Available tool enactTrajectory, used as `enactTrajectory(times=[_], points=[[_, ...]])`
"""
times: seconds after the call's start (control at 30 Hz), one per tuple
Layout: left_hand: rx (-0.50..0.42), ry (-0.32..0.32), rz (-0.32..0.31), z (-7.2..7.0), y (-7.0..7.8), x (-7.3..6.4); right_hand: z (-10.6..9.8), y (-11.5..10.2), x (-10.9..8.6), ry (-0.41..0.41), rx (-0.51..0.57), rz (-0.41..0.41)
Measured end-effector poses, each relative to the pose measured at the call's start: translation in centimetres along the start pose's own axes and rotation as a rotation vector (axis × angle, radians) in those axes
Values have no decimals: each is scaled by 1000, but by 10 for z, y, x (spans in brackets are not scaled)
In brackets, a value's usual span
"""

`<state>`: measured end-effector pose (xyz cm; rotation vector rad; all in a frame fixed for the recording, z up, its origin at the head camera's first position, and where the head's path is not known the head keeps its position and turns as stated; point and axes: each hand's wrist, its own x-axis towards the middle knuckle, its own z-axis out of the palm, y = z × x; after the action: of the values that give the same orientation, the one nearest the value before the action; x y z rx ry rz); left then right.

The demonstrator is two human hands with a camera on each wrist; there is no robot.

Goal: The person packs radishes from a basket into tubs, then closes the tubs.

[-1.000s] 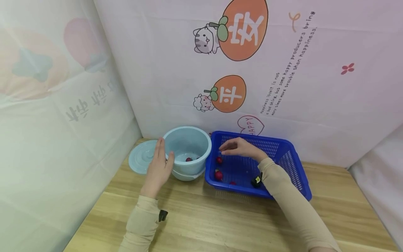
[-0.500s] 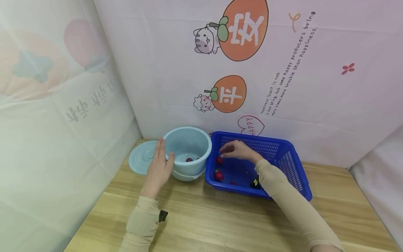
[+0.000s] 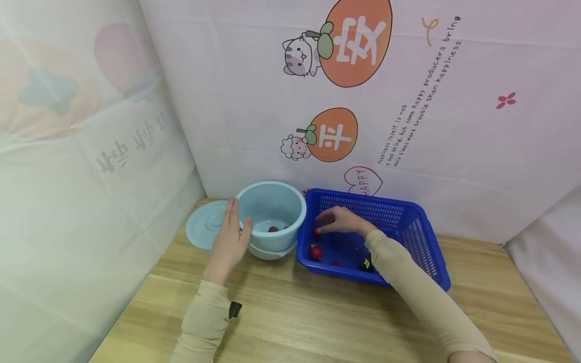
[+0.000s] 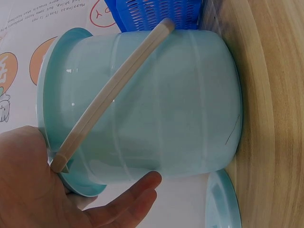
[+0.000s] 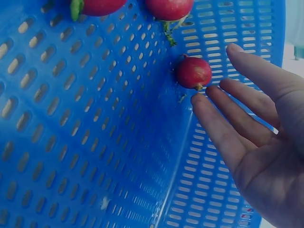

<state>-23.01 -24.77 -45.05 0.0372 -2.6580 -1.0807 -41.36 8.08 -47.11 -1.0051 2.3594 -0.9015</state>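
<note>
Steadying bucket (image 4: 156, 104), apparently: my left hand (image 3: 228, 245), fingers straight, at rim (image 4: 46, 90); my right hand (image 3: 343, 220), fingers parted, empty, beside radish (image 5: 193, 73).

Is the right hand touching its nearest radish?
Cannot tell. In the right wrist view, the right hand has fingertips beside the radish, but neither contact nor gap is plain.

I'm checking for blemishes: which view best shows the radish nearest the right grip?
The right wrist view: the radish shows large, with nothing in front of it. The head view shows it small, partly hidden by the right grip; the left wrist view doesn't show it.
</note>
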Motion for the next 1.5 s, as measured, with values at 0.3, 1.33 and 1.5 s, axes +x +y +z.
enactTrajectory(times=[0.3,1.33,1.5], points=[[-2,-4,-2,1,-1,0,5,4,5,-60,-55,-4],[7,13,2,2,-2,2,9,-1,17,-85,-174,20],[8,10,1,3,-2,1,9,-1,17,-90,-167,24]])
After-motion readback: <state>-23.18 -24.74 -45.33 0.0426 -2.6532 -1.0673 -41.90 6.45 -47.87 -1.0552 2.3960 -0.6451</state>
